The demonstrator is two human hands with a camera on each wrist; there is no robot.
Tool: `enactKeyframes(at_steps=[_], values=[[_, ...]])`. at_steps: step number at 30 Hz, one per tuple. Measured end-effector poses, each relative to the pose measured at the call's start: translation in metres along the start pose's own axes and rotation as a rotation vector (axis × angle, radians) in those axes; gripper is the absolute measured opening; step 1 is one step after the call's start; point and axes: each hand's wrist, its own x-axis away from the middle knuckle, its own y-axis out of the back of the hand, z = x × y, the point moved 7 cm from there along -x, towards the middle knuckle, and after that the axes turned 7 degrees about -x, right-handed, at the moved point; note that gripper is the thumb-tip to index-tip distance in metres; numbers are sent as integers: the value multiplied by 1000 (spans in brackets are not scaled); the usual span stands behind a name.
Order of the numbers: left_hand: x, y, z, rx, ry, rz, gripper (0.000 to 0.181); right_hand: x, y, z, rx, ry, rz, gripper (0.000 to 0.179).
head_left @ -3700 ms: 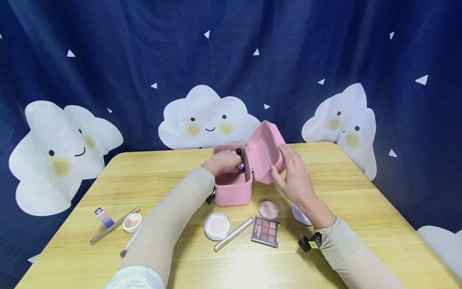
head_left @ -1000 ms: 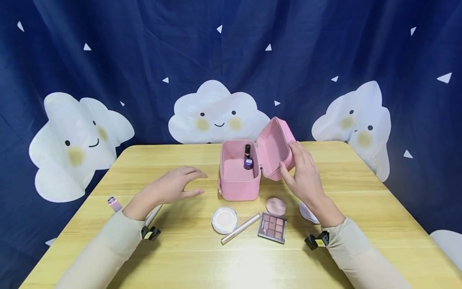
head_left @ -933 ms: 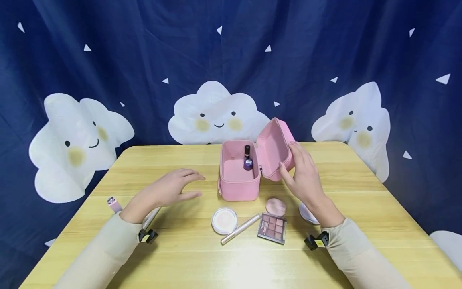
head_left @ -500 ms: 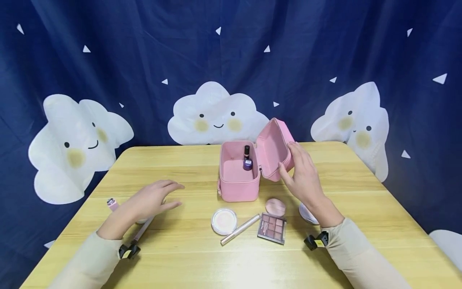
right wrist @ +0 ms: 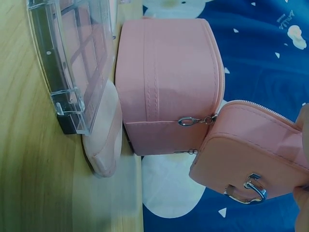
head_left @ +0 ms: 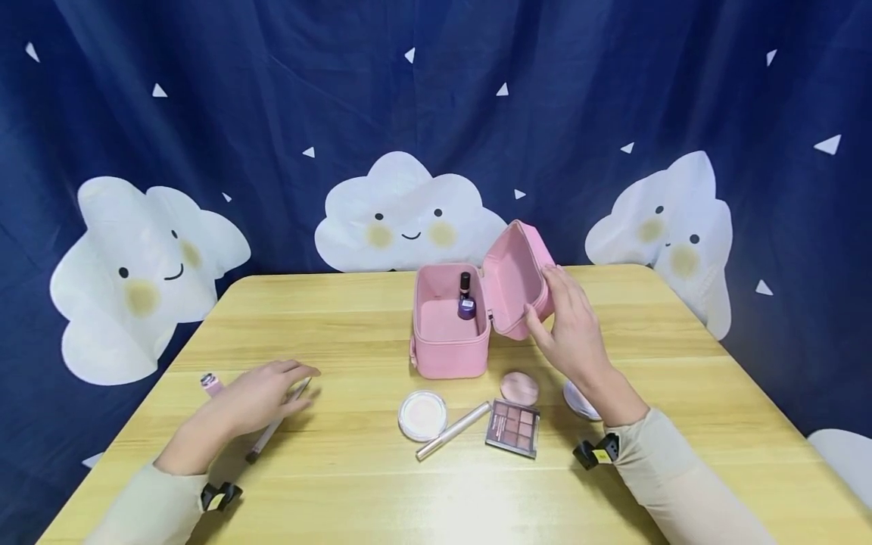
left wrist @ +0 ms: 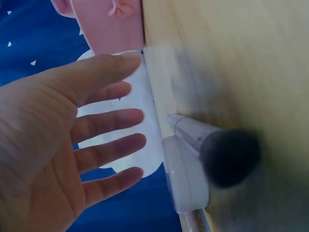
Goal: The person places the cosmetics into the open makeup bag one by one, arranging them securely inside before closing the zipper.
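My left hand [head_left: 255, 397] hovers palm-down at the table's left, its fingers extended and holding nothing. Just under it lies a makeup brush [head_left: 266, 439]; the left wrist view shows its dark bristles [left wrist: 229, 157] close up, beside a small white round pot [left wrist: 186, 179]. At the centre stands a pink makeup case [head_left: 451, 359], its lid [head_left: 511, 284] swung to the right. My right hand [head_left: 575, 333] grips that lid between thumb and fingers. Inside the case are a purple bottle [head_left: 466, 308] and a black-capped item [head_left: 465, 284] against the right wall.
In front of the case lie a round compact [head_left: 422, 416], a silver pen-like tube [head_left: 453, 431], an eyeshadow palette [head_left: 513, 429] and a pink puff [head_left: 519, 388]. A round item [head_left: 577, 400] is partly hidden by my right wrist. A pink tube [head_left: 210, 384] pokes out behind my left hand.
My left hand has come out of the case, leaving the purple bottle inside, and has moved left and nearer, over the brush. The right hand has kept its grip on the lid.
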Motion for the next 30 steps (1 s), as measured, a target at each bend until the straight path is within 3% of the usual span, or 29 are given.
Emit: enactKeyframes(at_steps=[6,20,30], values=[[5,-8,-1,-44,8,43,46,0,-1,0,4,-1,4,58],[5,-12,-2,-81,0,22,44,0,1,0,7,-9,4,58],[5,-14,-10,-4,-26,42,39,0,1,-1,10,-18,14,59]])
